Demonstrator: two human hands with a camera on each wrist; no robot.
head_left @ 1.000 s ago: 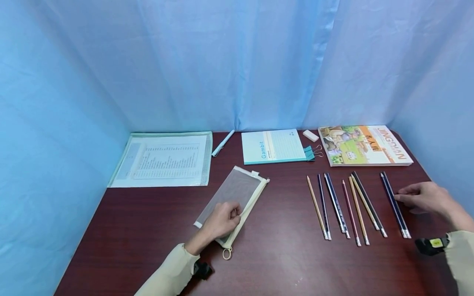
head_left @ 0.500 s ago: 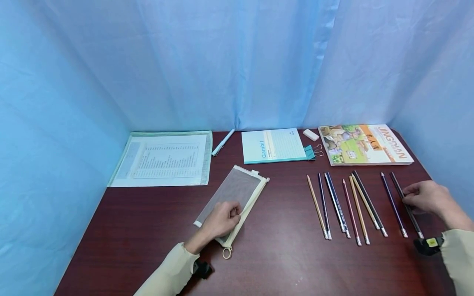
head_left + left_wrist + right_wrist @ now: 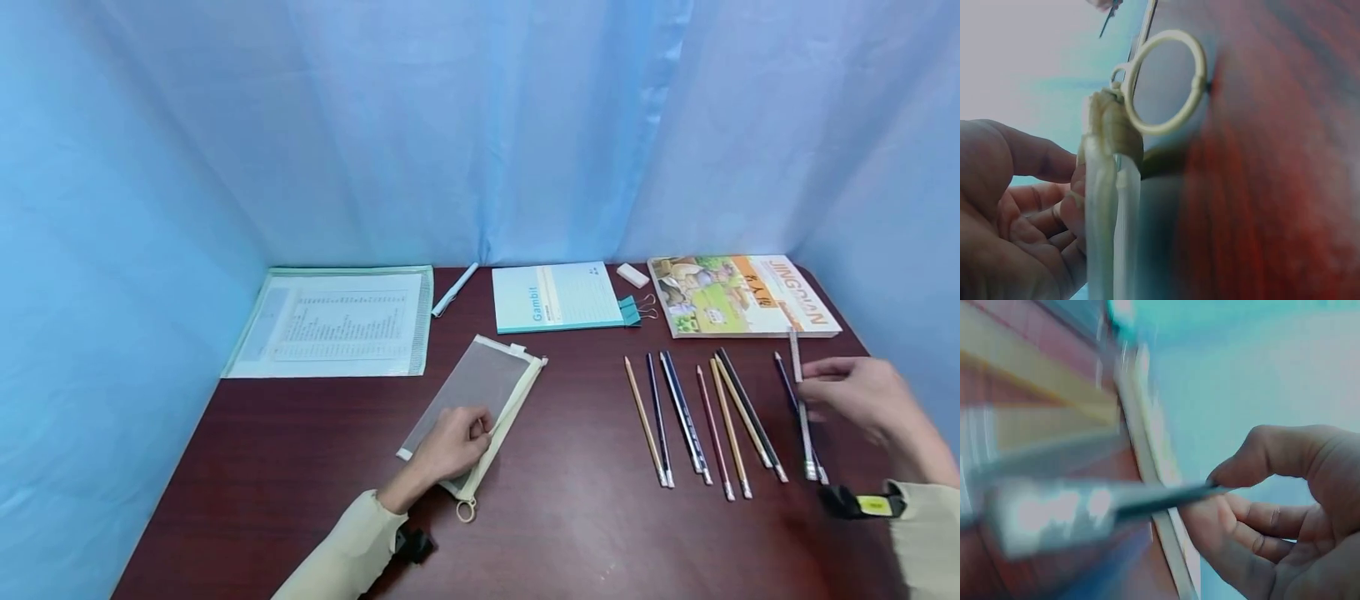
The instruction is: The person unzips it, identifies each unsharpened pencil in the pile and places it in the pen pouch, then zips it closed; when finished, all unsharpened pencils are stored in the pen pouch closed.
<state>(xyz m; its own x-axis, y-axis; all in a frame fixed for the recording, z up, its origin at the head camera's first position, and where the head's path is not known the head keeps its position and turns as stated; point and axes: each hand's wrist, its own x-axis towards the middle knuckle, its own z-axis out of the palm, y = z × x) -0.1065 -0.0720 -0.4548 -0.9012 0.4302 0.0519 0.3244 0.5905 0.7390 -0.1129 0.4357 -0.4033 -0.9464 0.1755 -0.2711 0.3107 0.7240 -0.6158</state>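
Note:
My right hand [image 3: 862, 398] pinches a dark pencil [image 3: 804, 429] between thumb and fingers at the right side of the table. Glare makes it look pale in the head view; the right wrist view shows its blurred eraser end [image 3: 1054, 515]. It overlaps a dark blue pencil [image 3: 783, 379] lying below. With thumb and fingertips, my left hand [image 3: 453, 446] grips the cream zipper edge of a mesh pencil pouch [image 3: 483, 375], flat at the table's middle. A ring zipper pull [image 3: 1169, 35] hangs from the pouch's near end. Part of the pouch is hidden under the hand.
Several pencils [image 3: 723, 429] lie fanned out left of my right hand. Along the back are a document sleeve [image 3: 337, 325], a pen [image 3: 454, 290], a notebook [image 3: 555, 297] with a binder clip [image 3: 629, 311], an eraser [image 3: 633, 275] and a picture book [image 3: 738, 292]. Blue curtains surround the table.
My right hand drew the dark pencil rightward from beside the dark blue one, then brought it back left, where it now overlaps that pencil. My left hand keeps its grip on the pouch.

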